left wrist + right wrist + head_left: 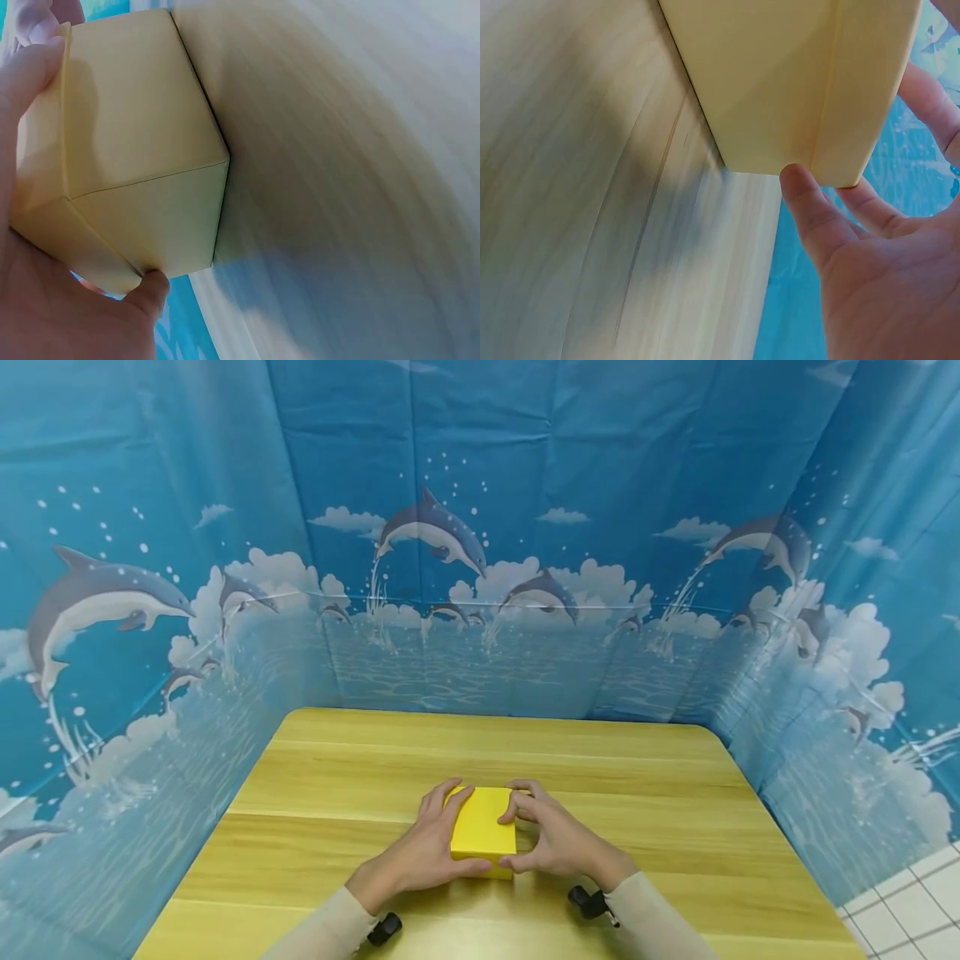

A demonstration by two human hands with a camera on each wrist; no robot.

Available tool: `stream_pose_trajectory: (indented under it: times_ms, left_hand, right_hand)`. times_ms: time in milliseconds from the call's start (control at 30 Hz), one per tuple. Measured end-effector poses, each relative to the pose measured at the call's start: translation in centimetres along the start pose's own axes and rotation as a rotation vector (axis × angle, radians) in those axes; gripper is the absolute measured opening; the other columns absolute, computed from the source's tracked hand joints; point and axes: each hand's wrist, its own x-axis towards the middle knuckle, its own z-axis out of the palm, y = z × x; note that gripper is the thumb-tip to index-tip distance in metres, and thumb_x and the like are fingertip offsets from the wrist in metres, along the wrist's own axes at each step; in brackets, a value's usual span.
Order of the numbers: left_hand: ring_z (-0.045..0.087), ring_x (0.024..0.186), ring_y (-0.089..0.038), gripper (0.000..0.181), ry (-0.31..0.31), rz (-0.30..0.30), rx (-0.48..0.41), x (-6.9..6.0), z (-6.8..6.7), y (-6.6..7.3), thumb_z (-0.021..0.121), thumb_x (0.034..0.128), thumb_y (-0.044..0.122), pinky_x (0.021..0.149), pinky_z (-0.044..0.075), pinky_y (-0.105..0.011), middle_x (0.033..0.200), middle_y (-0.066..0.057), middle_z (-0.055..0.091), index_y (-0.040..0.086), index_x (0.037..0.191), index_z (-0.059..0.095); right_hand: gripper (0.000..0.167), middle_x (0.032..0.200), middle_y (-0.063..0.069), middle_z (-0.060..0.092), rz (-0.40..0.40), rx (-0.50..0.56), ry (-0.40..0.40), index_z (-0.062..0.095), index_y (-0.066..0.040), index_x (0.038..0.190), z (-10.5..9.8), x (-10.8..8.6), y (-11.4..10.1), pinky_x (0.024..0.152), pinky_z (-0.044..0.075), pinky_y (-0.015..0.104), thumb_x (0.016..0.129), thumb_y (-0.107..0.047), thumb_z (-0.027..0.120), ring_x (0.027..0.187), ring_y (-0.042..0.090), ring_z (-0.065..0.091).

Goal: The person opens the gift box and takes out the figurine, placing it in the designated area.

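Observation:
A yellow box (482, 823) sits on the wooden table between both hands. My left hand (429, 845) grips its left part, thumb along the near face and fingers at the far edge. From the right, my right hand (557, 835) holds it with the thumb at the near corner and a bent finger on the top. In the left wrist view, a thin seam runs round the box (142, 101) like the edge of a lid, and fingertips press close to it. The right wrist view shows fingertips at the box's (761, 90) end, beside the same seam.
The yellow wood-grain table (337, 760) has rounded far corners. A blue curtain printed with dolphins (517, 668) hangs behind it and along both sides. White tiles (900, 902) show at the lower right. Small black devices (588, 902) sit at the wrists.

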Motion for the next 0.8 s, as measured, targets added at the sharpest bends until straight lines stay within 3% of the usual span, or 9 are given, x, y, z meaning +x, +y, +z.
stream_pose_trajectory:
  times_ms: [200,533,800]
  left_hand:
    - [0.019,0.179,-0.047,0.12,-0.006,0.021,-0.007,0.5,0.7,0.7,0.076,0.1008,0.081,0.127,0.051,-0.072,0.195,-0.017,0.012,0.016,0.187,0.023]
    - [0.025,0.178,-0.044,0.12,-0.024,0.023,-0.009,1.2,1.4,1.3,0.071,0.1004,0.086,0.125,0.054,-0.069,0.196,-0.014,0.01,0.02,0.188,0.023]
    - [0.032,0.176,-0.045,0.12,-0.042,0.021,-0.031,1.4,1.8,1.7,0.07,0.1005,0.087,0.126,0.054,-0.068,0.196,-0.011,0.009,0.021,0.188,0.022]
  right_hand:
    - [0.044,0.179,0.023,0.038,0.007,0.014,0.003,0.066,-0.03,0.122,-0.6,-0.9,0.6,0.124,0.058,0.062,0.096,-0.042,0.098,0.152,0.047,0.065]
    - [0.049,0.179,0.02,0.038,-0.012,0.031,0.002,0.061,-0.028,0.125,-1.6,-2.2,1.5,0.127,0.055,0.059,0.095,-0.031,0.099,0.165,0.05,0.047]
    - [0.052,0.178,0.021,0.038,-0.001,0.043,-0.012,0.059,-0.026,0.128,-2.1,-2.8,1.6,0.128,0.053,0.061,0.095,-0.032,0.099,0.167,0.052,0.044]
